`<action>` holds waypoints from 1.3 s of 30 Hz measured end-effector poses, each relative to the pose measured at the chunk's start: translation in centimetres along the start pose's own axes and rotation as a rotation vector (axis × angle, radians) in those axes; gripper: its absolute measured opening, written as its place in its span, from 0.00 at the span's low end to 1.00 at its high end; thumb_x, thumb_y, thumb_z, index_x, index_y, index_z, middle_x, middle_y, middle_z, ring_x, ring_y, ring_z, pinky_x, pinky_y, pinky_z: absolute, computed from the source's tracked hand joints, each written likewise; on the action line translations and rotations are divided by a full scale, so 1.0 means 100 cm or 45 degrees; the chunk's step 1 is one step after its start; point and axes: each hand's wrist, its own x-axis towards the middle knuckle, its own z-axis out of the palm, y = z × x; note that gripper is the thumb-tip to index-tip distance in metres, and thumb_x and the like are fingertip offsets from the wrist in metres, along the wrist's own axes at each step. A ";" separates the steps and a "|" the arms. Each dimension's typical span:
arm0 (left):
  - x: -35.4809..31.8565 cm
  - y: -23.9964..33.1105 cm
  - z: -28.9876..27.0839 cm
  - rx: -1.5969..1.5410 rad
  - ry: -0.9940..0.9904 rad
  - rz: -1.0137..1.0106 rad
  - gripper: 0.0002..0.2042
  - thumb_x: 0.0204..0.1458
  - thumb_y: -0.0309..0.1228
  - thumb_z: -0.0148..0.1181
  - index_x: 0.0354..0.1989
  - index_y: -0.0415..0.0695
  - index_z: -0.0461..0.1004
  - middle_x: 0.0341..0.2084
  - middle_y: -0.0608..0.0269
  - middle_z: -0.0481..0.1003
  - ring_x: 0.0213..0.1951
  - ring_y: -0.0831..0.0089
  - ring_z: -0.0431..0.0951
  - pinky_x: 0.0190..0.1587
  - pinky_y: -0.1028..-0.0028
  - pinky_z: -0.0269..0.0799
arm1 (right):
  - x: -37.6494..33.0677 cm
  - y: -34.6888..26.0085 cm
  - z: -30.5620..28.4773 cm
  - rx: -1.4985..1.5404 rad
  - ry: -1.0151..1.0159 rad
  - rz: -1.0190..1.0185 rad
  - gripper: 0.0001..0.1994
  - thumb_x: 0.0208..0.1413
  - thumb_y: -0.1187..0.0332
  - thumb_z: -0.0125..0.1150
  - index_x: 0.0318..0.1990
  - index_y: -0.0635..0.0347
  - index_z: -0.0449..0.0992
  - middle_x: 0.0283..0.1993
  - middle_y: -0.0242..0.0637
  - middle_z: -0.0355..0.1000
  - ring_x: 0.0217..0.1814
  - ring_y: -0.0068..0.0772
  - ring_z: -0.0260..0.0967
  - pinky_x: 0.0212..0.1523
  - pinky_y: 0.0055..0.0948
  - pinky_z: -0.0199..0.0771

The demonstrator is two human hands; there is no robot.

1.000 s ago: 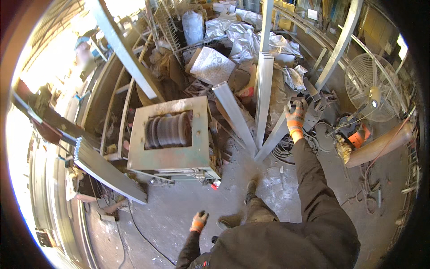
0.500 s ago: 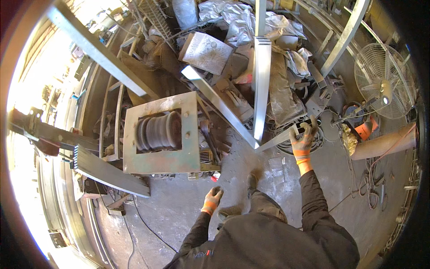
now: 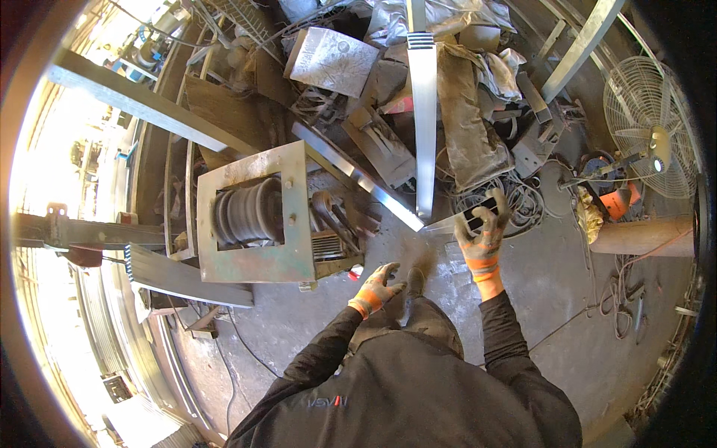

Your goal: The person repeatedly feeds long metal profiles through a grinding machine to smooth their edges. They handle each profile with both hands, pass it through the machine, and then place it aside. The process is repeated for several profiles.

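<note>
My right hand [image 3: 484,243], in a grey and orange glove, is raised at the near open end of a grey rectangular metal tube [image 3: 441,223]. Its fingers are apart and partly curled, overlapping the tube's end; contact is unclear. My left hand [image 3: 376,290], gloved alike, hovers lower and to the left with fingers stretched and nothing in it. Ahead, a stack of shiny metal profiles [image 3: 423,119] stretches away from me. Another metal bar [image 3: 358,175] slants from the machine's side to the near end of that stack.
A greenish metal machine [image 3: 254,270] with a ridged drum [image 3: 250,214] stands at left. Far ahead lie wrapped scrap and a dirty white box [image 3: 332,61]. On the right are a caged fan [image 3: 648,123], a large brown tube [image 3: 646,237] and coiled cables [image 3: 523,205].
My left hand has moved up and right, its fingers now more spread. My right hand has shifted left, onto the tube end in view. The machine and bars appear shifted slightly as my head moved.
</note>
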 end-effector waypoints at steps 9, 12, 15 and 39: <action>-0.042 0.005 -0.002 0.377 0.331 0.440 0.62 0.47 0.44 0.88 0.87 0.37 0.51 0.82 0.38 0.60 0.81 0.44 0.62 0.82 0.52 0.62 | 0.080 -0.160 -0.023 0.890 -0.468 -0.546 0.25 0.56 0.54 0.84 0.59 0.40 0.80 0.72 0.48 0.76 0.67 0.58 0.82 0.57 0.51 0.90; -0.089 -0.014 -0.007 -0.253 0.296 0.484 0.65 0.45 0.44 0.90 0.87 0.36 0.50 0.82 0.39 0.60 0.81 0.46 0.63 0.82 0.53 0.62 | 0.108 -0.245 -0.018 1.316 -0.526 -0.737 0.23 0.55 0.55 0.82 0.57 0.42 0.83 0.73 0.49 0.77 0.66 0.58 0.83 0.56 0.49 0.92; -0.171 -0.037 -0.015 -0.603 0.441 0.542 0.67 0.43 0.44 0.92 0.87 0.35 0.49 0.81 0.39 0.61 0.81 0.48 0.63 0.82 0.54 0.62 | 0.121 -0.346 -0.031 1.673 -0.658 -0.790 0.31 0.47 0.56 0.93 0.58 0.42 0.84 0.72 0.59 0.75 0.65 0.58 0.83 0.54 0.47 0.91; -0.772 -0.201 -0.095 0.455 1.833 0.011 0.56 0.52 0.53 0.84 0.79 0.29 0.59 0.67 0.33 0.73 0.67 0.35 0.76 0.68 0.48 0.74 | -0.314 -0.847 0.092 1.952 -1.061 0.553 0.35 0.56 0.73 0.87 0.68 0.60 0.72 0.58 0.33 0.78 0.58 0.27 0.76 0.58 0.33 0.84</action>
